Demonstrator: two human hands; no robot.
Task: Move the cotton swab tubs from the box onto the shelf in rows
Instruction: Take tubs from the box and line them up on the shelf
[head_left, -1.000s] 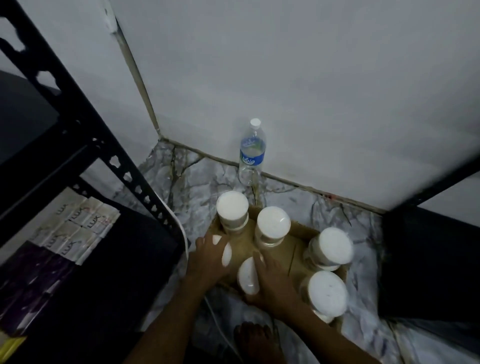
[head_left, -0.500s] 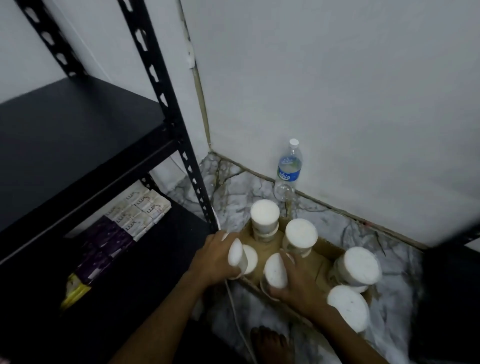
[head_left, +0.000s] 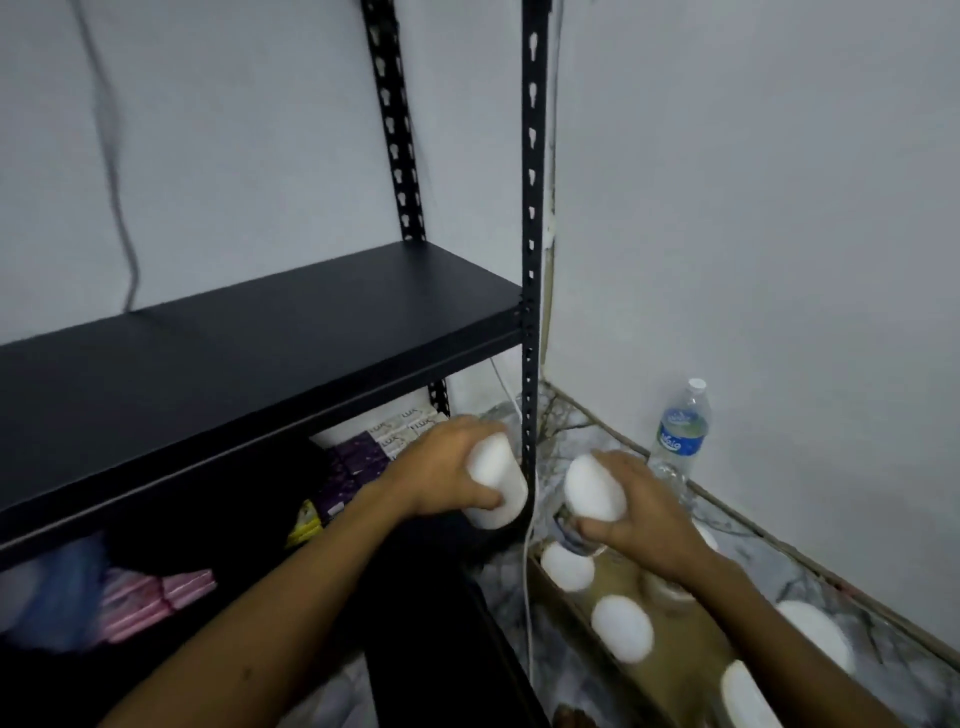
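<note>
Nearest the camera, the cardboard box (head_left: 670, 654) is seen on the marble floor (head_left: 883, 670), with several cotton swab tubs (head_left: 622, 628) standing upright in it, white lids up. Just above the box, a tub (head_left: 594, 488) is held in the right hand (head_left: 636, 512), the fingers being wrapped round its body and the lid turned toward the camera. Beside it, across the black upright post (head_left: 532, 260), a second tub (head_left: 497, 480) is gripped round its side by the left hand (head_left: 452, 470), level with the lower tier of the rack. Both tubs are clear of the box and not yet set down.

The tubs are judged to be light, rigid plastic, smooth enough to slip; a hold round the cylinder wall, not the lid, is thought safest, since a lid might come loose.

Farther off, the black shelf (head_left: 249, 343) is seen bare on top. Beneath it, soap packets (head_left: 400, 428) and purple packs (head_left: 358, 460) are stored. A water bottle (head_left: 680, 431) stands against the wall.
</note>
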